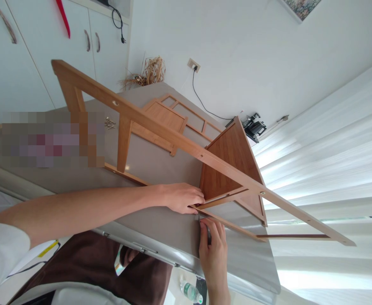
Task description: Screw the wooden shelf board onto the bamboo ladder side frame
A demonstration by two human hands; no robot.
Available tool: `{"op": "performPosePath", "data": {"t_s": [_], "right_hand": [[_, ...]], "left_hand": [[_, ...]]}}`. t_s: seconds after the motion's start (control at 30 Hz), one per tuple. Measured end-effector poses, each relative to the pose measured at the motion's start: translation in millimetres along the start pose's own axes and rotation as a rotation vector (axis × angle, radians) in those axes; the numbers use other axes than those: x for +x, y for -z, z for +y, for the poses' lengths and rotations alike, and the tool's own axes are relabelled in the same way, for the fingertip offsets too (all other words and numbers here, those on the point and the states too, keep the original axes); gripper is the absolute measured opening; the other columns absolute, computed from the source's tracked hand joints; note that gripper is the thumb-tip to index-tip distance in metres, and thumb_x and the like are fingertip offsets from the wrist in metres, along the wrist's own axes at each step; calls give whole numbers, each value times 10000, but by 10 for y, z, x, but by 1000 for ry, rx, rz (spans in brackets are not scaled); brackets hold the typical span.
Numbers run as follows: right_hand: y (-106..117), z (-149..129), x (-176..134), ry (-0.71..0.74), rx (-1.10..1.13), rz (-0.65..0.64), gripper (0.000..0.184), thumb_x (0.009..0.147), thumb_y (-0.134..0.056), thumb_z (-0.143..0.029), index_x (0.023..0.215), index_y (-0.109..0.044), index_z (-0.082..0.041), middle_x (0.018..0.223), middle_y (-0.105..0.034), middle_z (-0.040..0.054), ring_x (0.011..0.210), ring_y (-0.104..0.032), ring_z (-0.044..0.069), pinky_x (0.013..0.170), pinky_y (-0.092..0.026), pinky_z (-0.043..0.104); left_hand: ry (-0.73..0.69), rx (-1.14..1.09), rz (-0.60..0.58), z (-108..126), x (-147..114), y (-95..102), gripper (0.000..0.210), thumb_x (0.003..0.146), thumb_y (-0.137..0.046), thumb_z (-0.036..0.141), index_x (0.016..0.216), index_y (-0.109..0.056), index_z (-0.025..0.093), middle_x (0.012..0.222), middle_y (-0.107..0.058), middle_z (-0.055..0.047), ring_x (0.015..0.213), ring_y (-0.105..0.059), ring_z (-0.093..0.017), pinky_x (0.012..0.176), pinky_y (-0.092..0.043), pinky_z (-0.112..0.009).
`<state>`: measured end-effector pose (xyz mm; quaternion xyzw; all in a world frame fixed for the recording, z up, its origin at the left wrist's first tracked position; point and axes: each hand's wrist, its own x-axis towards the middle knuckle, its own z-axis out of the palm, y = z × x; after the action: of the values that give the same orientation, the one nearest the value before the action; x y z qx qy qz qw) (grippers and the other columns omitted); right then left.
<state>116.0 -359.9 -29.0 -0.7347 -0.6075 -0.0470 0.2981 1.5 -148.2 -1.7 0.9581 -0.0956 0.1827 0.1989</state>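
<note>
At centre, the left hand's (182, 198) fingers pinch one frame (163, 131); the right hand's (214, 243) fingers hold one dark tool (209, 235). Bottom centre: one bottle (190, 291), contents unclear. Left of centre: several screws (110, 123).

White cabinets (23, 80) stand upper left, red strip (63, 19) against them; dried straw (154, 71) lies nearby. Wall (252, 55) bears a socket (190, 63), black cord (201, 101) plugged in. White curtain (348, 127) hangs right. Black device (252, 127): possibly a machine, unclear. Bottle (189, 291) shows below.

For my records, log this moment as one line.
left hand: grips wooden frame | right hand: holds dark tool beside frame | table: loose metal pieces
</note>
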Motion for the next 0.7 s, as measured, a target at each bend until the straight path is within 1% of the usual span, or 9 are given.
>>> {"op": "performPosePath", "data": {"t_s": [0.2, 0.43, 0.7], "right_hand": [[25, -47, -26, 7, -55, -5, 135, 1016, -500, -224, 1054, -628, -243, 952, -581, 64, 909, -541, 235, 823, -438, 384], [42, -74, 3, 39, -85, -21, 152, 1017, -481, -203, 1036, -631, -216, 922, -512, 58, 867, -504, 214, 801, -433, 368], [42, -73, 63, 55, -107, -20, 137, 1018, -481, -188, 1039, -615, -211, 936, -494, 58, 880, -478, 213, 806, -425, 364]], "left_hand": [[4, 9, -25, 6, 6, 1, 134, 919, -663, 283, 947, -649, 152, 940, -701, -69, 980, -654, -223, 786, -503, -304], [-7, 16, 10, 2, 2, -3, 116, 893, -695, 267, 898, -643, 163, 896, -701, -60, 938, -658, -211, 758, -504, -291], [-10, 19, 7, -5, 10, -10, 116, 899, -688, 271, 900, -642, 165, 906, -700, -64, 937, -657, -215, 765, -501, -291]]}}
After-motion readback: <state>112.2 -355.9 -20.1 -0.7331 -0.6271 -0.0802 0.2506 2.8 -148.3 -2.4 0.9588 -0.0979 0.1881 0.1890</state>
